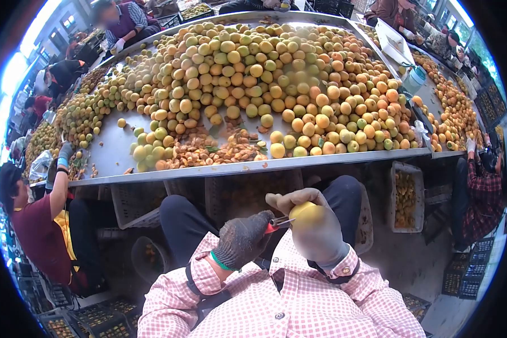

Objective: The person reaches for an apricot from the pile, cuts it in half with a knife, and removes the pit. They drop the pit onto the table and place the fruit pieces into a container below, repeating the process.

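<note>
Over my lap, my left hand [244, 239], in a dark grey knitted glove, closes around a small red-handled tool [272, 225] with a thin metal end. Its exact kind is hard to make out. My right hand [316, 228], in a paler grey glove, grips a yellow apricot [304, 213], partly hidden by the fingers and blur. The tool's metal tip reaches the side of this fruit. Ahead, a large heap of apricots [236, 62] lies on a metal table [111, 143]. Brown-orange cut pieces [214, 151] are piled near its front edge.
Plastic crates [135, 205] stand under the table, with another holding fruit pieces [405, 200] to the right. A bucket [148, 258] sits at lower left. Co-workers sit at left [39, 225], right [481, 191] and across. A bottle [414, 80] stands at the table's right side.
</note>
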### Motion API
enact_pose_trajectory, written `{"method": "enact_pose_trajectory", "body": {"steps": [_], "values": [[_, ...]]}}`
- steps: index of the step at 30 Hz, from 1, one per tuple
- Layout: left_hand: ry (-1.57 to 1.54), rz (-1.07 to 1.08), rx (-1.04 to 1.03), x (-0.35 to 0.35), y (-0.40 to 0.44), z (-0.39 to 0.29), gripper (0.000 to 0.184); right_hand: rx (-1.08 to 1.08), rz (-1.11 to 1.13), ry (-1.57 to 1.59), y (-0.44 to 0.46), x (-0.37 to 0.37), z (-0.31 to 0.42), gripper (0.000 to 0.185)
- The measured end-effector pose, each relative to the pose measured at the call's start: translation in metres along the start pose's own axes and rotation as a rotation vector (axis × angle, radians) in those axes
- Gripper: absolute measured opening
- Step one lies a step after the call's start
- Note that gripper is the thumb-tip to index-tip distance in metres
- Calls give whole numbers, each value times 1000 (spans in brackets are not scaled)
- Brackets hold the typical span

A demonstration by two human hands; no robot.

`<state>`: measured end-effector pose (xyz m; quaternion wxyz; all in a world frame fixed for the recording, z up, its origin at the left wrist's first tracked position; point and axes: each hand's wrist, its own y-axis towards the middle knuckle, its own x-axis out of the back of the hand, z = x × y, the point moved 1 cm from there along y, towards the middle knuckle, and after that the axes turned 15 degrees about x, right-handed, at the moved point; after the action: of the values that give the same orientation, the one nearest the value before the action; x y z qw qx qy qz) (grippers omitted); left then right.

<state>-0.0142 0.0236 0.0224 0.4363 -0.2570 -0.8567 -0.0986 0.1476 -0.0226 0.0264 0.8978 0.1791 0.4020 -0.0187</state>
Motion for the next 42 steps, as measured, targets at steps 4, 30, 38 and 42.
{"method": "enact_pose_trajectory", "body": {"steps": [4,30,38,42], "values": [[63,-108,9,-7,14,9,24,-106,-9,-458,7,11,-1,50],[-534,-229,113,-51,-2,41,14,-218,-252,92,0,34,29,56],[-646,115,332,-38,-1,11,20,-335,-151,-501,-4,31,25,57],[-503,58,207,-41,-4,13,26,-257,-142,-176,-10,32,15,48]]}}
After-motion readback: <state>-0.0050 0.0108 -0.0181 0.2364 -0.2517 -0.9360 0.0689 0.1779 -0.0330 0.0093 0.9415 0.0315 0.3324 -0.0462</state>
